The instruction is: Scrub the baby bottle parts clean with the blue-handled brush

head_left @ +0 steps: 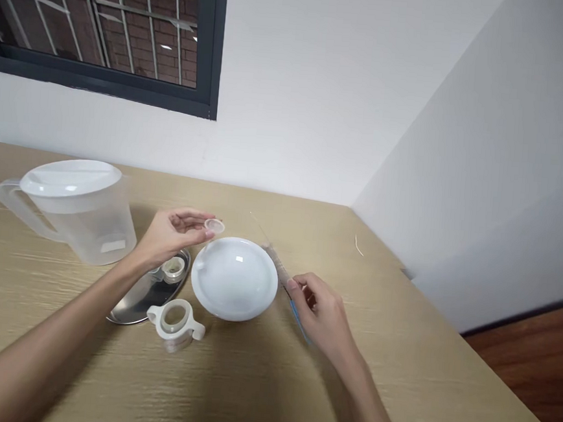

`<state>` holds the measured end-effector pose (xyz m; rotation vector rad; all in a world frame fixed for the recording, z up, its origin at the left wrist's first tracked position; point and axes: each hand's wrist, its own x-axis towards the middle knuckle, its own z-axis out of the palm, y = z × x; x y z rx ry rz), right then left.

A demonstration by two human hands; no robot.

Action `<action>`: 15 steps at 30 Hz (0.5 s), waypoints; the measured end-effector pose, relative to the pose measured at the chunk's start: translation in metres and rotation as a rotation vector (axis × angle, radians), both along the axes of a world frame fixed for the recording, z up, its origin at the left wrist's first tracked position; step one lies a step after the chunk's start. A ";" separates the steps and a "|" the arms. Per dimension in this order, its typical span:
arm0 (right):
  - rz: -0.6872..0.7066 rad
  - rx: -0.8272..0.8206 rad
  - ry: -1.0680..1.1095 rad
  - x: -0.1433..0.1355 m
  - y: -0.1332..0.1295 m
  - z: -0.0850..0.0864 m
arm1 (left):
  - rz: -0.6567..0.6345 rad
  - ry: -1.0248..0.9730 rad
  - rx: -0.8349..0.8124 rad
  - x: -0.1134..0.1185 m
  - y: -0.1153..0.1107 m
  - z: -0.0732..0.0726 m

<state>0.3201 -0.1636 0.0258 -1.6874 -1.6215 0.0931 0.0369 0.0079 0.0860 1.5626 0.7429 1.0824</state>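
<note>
My left hand (pixel 175 232) pinches a small clear round lid or dish (pixel 214 226) just beyond the left rim of a white bowl (pixel 235 279). At the bowl's right side, my right hand (pixel 316 301) has its thumb and fingers closed on a thin brush-like tool (pixel 277 263) with a thin wire tip and a blue part below the hand. Nearer me, left of the bowl, stands a white two-handled ring-topped cup (pixel 175 323). Behind it, a small clear round container (pixel 174 267) rests on a shiny metal tray (pixel 133 300), partly hidden by my left forearm.
A translucent lidded pitcher (pixel 86 215) stands at the left on the wooden table (pixel 258 378). A thin pale strip (pixel 359 246) lies at the right. The wall and barred window (pixel 130 23) rise behind the table.
</note>
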 end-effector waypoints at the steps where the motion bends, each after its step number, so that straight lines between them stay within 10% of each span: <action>1: 0.007 0.017 -0.003 0.000 0.000 0.001 | 0.020 -0.011 0.003 -0.006 -0.002 -0.005; 9: 0.042 0.350 -0.040 -0.007 -0.002 0.017 | 0.196 -0.114 0.257 -0.035 -0.014 -0.036; 15: -0.020 0.455 0.056 -0.022 0.003 0.067 | 0.239 -0.018 0.323 -0.049 -0.031 -0.039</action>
